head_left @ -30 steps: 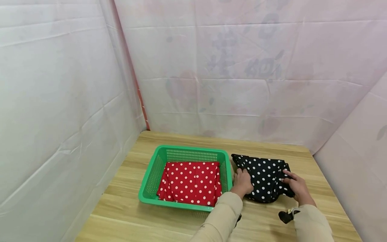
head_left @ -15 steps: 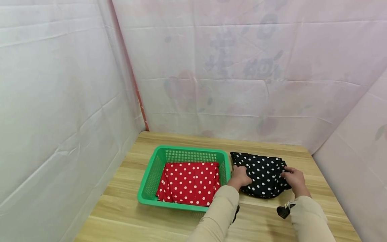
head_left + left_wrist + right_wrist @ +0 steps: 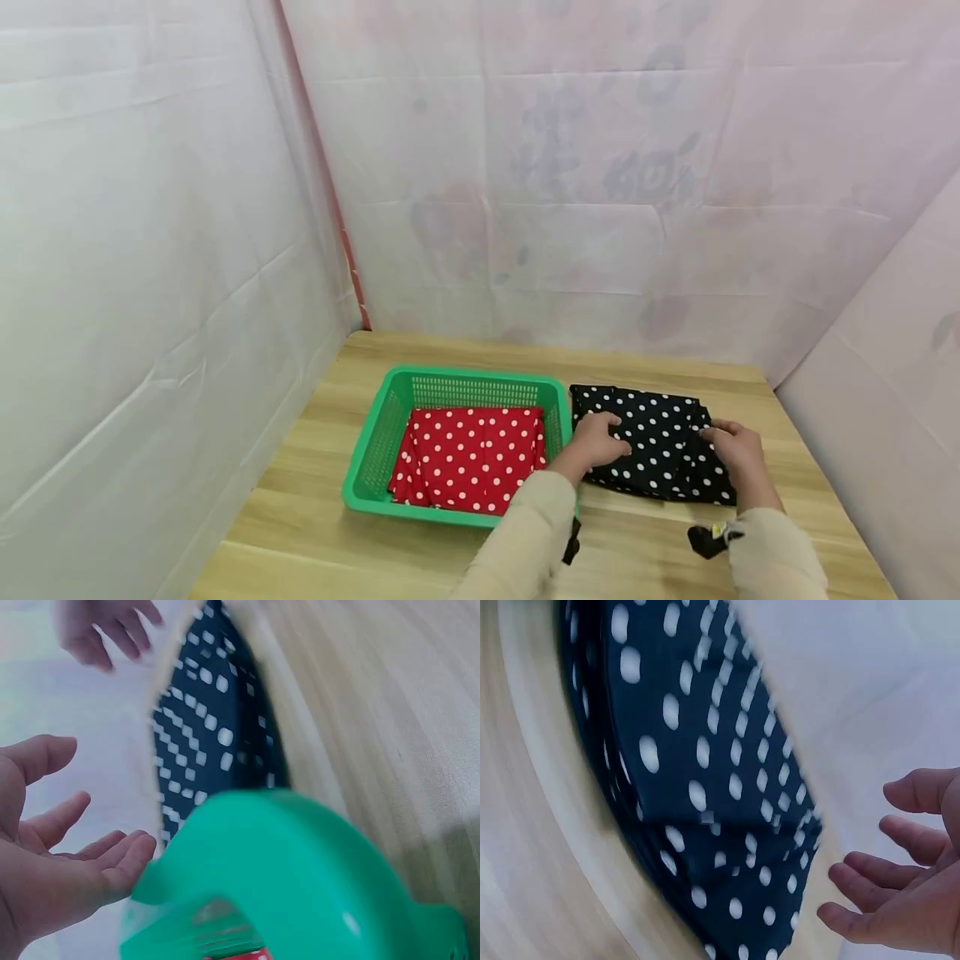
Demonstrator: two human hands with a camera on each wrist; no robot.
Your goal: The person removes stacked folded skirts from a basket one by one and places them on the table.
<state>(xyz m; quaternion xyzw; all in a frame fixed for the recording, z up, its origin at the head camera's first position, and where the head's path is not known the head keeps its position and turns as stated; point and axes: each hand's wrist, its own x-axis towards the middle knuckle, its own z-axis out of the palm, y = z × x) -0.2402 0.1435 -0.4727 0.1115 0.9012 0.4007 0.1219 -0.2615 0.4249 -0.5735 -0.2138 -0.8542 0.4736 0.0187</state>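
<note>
A folded black cloth with white polka dots lies on the wooden table, right of the green basket. My left hand hovers over its left part with fingers spread, holding nothing. In the left wrist view the left hand is beside the basket's blurred green rim. At the cloth's right side is my right hand. The right wrist view shows the right hand with loosely bent fingers, apart from the dotted cloth. A fold runs across the cloth near its right end.
The green plastic basket stands at the table's middle and contains a folded red cloth with white dots. Pale sheet walls enclose the table at the back and both sides.
Both hands have come away from the black cloth. Its front edge now lies straighter, and its lower right corner reaches further out. Basket and red cloth stay put.
</note>
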